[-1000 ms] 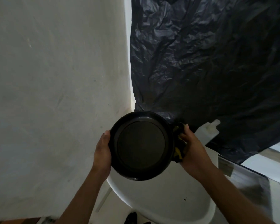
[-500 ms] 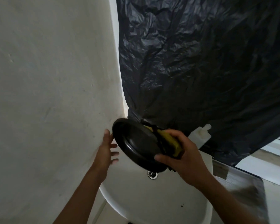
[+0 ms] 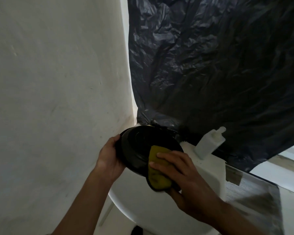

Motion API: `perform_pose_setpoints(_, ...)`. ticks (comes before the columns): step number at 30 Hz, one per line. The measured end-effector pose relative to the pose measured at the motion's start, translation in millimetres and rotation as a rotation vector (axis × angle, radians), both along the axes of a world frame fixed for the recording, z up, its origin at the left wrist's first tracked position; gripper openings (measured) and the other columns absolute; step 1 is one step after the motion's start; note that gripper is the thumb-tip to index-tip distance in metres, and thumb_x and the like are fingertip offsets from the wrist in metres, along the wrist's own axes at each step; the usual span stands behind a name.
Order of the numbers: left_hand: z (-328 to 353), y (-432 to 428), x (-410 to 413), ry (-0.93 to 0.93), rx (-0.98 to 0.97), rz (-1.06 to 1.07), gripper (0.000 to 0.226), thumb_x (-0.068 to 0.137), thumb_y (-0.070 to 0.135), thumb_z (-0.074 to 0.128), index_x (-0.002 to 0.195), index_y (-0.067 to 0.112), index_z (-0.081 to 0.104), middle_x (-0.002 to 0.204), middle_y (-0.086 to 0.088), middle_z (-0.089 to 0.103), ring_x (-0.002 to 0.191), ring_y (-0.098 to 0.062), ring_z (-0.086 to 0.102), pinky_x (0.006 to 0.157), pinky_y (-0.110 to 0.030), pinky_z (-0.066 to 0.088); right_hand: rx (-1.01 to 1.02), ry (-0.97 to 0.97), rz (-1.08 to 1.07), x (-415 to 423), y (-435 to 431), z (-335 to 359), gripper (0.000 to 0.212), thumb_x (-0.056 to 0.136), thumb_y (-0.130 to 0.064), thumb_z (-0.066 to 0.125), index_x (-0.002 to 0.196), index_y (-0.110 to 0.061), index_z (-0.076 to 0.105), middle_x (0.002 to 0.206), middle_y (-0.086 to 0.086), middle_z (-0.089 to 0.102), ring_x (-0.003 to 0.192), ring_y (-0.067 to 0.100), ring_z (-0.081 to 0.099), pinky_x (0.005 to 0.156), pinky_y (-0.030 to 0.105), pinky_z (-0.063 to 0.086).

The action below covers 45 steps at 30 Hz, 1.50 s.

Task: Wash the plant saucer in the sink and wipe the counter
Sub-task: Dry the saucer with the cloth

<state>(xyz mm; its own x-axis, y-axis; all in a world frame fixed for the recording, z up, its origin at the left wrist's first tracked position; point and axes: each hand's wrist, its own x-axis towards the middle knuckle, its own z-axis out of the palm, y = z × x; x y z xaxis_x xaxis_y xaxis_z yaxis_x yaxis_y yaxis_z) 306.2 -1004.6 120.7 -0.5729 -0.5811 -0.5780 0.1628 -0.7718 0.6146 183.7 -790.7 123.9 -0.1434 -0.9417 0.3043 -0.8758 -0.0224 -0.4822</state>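
The round black plant saucer (image 3: 139,146) is held tilted above the white sink (image 3: 143,206), its underside turned toward me. My left hand (image 3: 109,156) grips its left rim. My right hand (image 3: 180,175) holds a yellow sponge (image 3: 157,168) with a dark backing and presses it against the saucer's lower right part. The sink's drain and tap are hidden behind the saucer and hands.
A pale wall (image 3: 58,99) stands close on the left. Crumpled black plastic sheeting (image 3: 219,65) hangs behind the sink. A translucent soap pump bottle (image 3: 209,143) stands on the sink's back right ledge. A grey counter surface (image 3: 255,200) lies to the right.
My left hand went from free beside the saucer to gripping its left rim. My right hand shifted the sponge from the saucer's edge onto its surface. The saucer is now tilted more toward me.
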Motion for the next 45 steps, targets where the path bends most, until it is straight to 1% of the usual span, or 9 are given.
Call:
perform_pose_setpoints(4, 9, 13, -4, 0.038, -0.003, -0.054, 0.042, 0.11, 0.031, 0.035, 0.127, 0.009, 0.067, 0.119, -0.015, 0.075, 0.1, -0.028, 0.075, 0.084, -0.039, 0.056, 0.015, 0.125, 0.006, 15, -23, 6, 0.046, 0.097, -0.04, 0.049, 0.143, -0.035, 0.052, 0.152, -0.01, 0.042, 0.141, 0.018, 0.034, 0.115, 0.035, 0.035)
perform_pose_setpoints(9, 16, 25, -2, 0.091, 0.052, -0.114, 0.049, 0.11, 0.038, 0.035, 0.129, 0.005, 0.065, 0.112, -0.017, 0.076, 0.094, -0.027, 0.077, 0.073, -0.034, 0.064, 0.019, 0.151, -0.071, 22, -75, 25, 0.04, 0.095, -0.033, 0.053, 0.135, -0.03, 0.058, 0.148, -0.006, 0.047, 0.137, 0.018, 0.037, 0.112, 0.034, 0.036)
perform_pose_setpoints(14, 13, 28, 6, 0.13, 0.0, -0.09, 0.047, 0.111, 0.033, 0.031, 0.119, 0.006, 0.069, 0.109, -0.015, 0.077, 0.092, -0.026, 0.077, 0.086, -0.039, 0.059, 0.066, 0.202, -0.104, 8, -117, 50, 0.027, 0.096, -0.034, 0.053, 0.12, -0.028, 0.062, 0.133, -0.009, 0.054, 0.121, 0.019, 0.043, 0.101, 0.039, 0.039)
perform_pose_setpoints(22, 8, 16, 12, 0.161, -0.123, -0.073, 0.041, 0.11, 0.027, 0.037, 0.122, 0.004, 0.069, 0.112, -0.016, 0.075, 0.097, -0.026, 0.074, 0.086, -0.036, 0.061, 0.066, 0.243, -0.119, 5, -139, 61, 0.028, 0.096, -0.039, 0.054, 0.117, -0.023, 0.065, 0.126, -0.006, 0.059, 0.114, 0.02, 0.047, 0.093, 0.038, 0.037)
perform_pose_setpoints(31, 4, 15, 17, 0.207, -0.237, -0.136, 0.044, 0.105, 0.03, 0.042, 0.138, 0.009, 0.063, 0.136, -0.016, 0.066, 0.119, -0.027, 0.068, 0.098, -0.038, 0.057, 0.059, 0.063, -0.373, -33, -138, 62, 0.026, 0.097, -0.039, 0.053, 0.107, -0.019, 0.065, 0.113, 0.006, 0.063, 0.104, 0.032, 0.052, 0.09, 0.047, 0.045)
perform_pose_setpoints(36, -1, 12, 19, 0.227, -0.232, -0.083, 0.044, 0.11, 0.028, 0.033, 0.138, 0.014, 0.065, 0.136, -0.012, 0.068, 0.121, -0.025, 0.068, 0.091, -0.035, 0.061, -0.035, -0.115, -0.494, -65, -116, 52, 0.018, 0.097, -0.026, 0.059, 0.085, -0.013, 0.058, 0.085, 0.0, 0.052, 0.084, 0.025, 0.056, 0.077, 0.034, 0.043)
perform_pose_setpoints(39, 0, 9, 17, 0.222, -0.196, -0.039, 0.045, 0.109, 0.031, 0.034, 0.129, 0.016, 0.072, 0.135, -0.012, 0.068, 0.12, -0.024, 0.069, 0.089, -0.035, 0.061, -0.139, -0.172, -0.546, -61, -96, 47, 0.009, 0.095, -0.016, 0.063, 0.1, -0.009, 0.068, 0.092, -0.003, 0.057, 0.089, 0.017, 0.057, 0.083, 0.03, 0.043)
perform_pose_setpoints(42, -3, 3, 15, 0.217, -0.155, 0.005, 0.046, 0.109, 0.032, 0.035, 0.141, 0.011, 0.06, 0.141, -0.013, 0.064, 0.125, -0.025, 0.065, 0.098, -0.037, 0.059, -0.191, -0.238, -0.619, -50, -78, 35, 0.024, 0.093, -0.014, 0.066, 0.117, -0.01, 0.068, 0.111, 0.004, 0.064, 0.103, 0.018, 0.061, 0.093, 0.033, 0.048)
perform_pose_setpoints(45, -4, -1, 9, 0.228, -0.125, 0.036, 0.048, 0.111, 0.032, 0.032, 0.146, 0.01, 0.055, 0.142, -0.013, 0.063, 0.129, -0.025, 0.063, 0.103, -0.038, 0.055, -0.176, -0.305, -0.645, -35, -61, 24, 0.037, 0.094, -0.023, 0.062, 0.132, -0.02, 0.062, 0.135, 0.0, 0.054, 0.122, 0.016, 0.054, 0.106, 0.041, 0.048)
